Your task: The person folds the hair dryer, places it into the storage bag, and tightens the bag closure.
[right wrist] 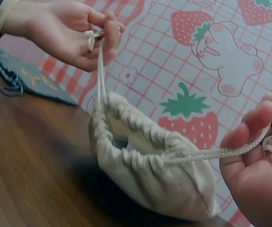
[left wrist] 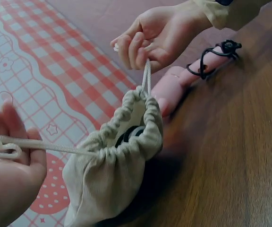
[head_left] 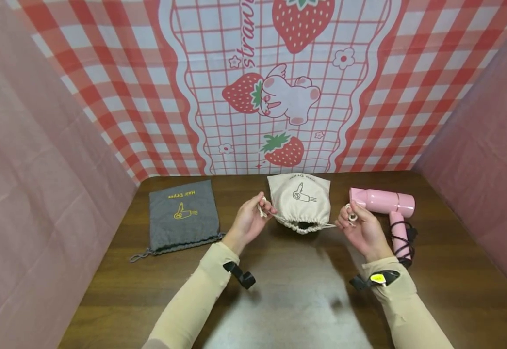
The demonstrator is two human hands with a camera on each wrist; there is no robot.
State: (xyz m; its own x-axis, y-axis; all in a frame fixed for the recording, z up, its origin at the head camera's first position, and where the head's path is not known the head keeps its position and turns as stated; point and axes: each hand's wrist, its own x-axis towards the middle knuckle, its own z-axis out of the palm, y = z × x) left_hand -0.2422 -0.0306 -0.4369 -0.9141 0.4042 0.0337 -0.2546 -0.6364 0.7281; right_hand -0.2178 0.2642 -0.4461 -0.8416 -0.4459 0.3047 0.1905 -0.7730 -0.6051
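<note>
A cream drawstring bag [head_left: 302, 201] printed with a hair dryer lies between the two hands. Its gathered mouth [right wrist: 136, 137] is partly open, and something dark [left wrist: 130, 135] shows inside, too hidden to identify. My left hand [head_left: 251, 219] holds the knotted white drawstring [left wrist: 46, 145] on the bag's left side, its fingers curled about the cord. On the other side, my right hand [head_left: 364, 230] grips the opposite drawstring [right wrist: 221, 152], a loop of it showing at the fingers. Both cords run taut from the mouth to the hands.
A grey drawstring bag [head_left: 183, 218] with yellow print lies flat at the left of the wooden table [head_left: 288, 291]. A pink hair dryer [head_left: 382, 201], black cord [head_left: 403, 237] wound round its handle, lies at the right. A strawberry-patterned cloth [head_left: 253, 140] hangs behind.
</note>
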